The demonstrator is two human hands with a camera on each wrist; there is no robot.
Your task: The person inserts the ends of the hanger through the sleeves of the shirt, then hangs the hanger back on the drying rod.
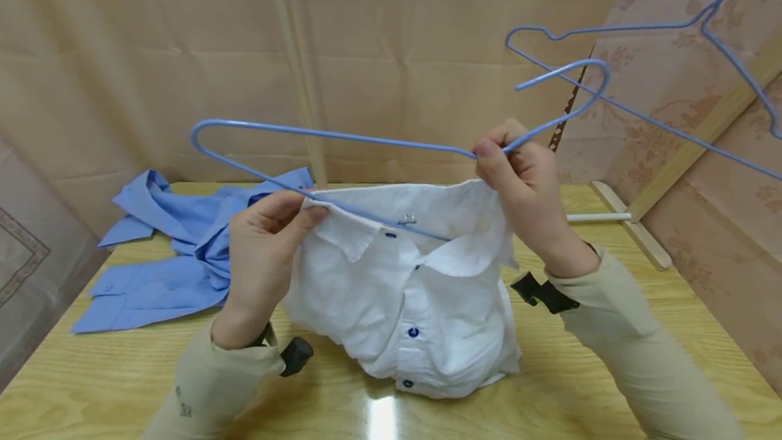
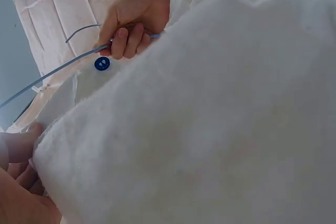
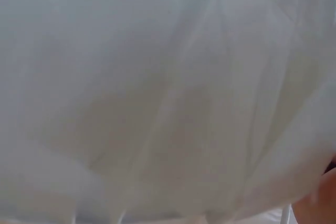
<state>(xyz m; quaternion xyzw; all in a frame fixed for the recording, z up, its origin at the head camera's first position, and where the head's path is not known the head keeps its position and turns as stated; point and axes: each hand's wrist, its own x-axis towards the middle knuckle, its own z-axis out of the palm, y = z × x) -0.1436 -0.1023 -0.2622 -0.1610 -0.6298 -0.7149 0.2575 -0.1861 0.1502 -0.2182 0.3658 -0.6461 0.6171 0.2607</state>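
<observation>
A white button-up shirt [image 1: 360, 290] with dark blue buttons hangs bunched above the table, collar up. My left hand [image 1: 263, 250] pinches the collar's left side between thumb and fingers. With my right hand [image 1: 528, 182] I grip a blue wire hanger [image 1: 336, 134] at the neck below its hook. The hanger's left shoulder sticks out above the collar, while its lower bar slopes down into the neck opening; its right shoulder is hidden. In the left wrist view, fingers of the right hand [image 2: 136, 19] curl round the wire. White cloth [image 3: 131, 103] fills most of the right wrist view.
A folded blue shirt [image 1: 165, 277] lies on the wooden table [image 1: 79, 379] at left. Another blue hanger [image 1: 623, 27] hangs at upper right, near a wooden stand [image 1: 641, 236] with a white bar [image 1: 599, 217]. Beige curtains [image 1: 397, 53] close off the back.
</observation>
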